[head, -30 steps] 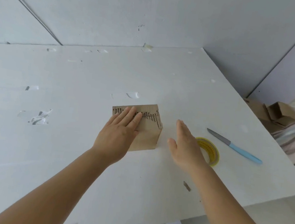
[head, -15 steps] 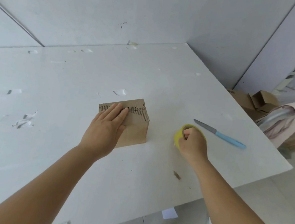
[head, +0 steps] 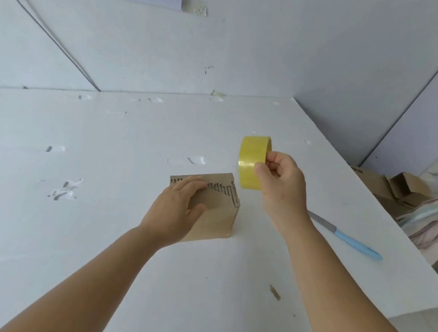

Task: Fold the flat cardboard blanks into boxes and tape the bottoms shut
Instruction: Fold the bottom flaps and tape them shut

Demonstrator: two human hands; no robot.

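Raised off the table since half a second ago, the tape stands on edge, pinched by the right hand, just left of its fingers. Left hand presses flat on the box, below-left of the tape.

Matt brown cardboard box; glossy yellow tape roll; matt white table
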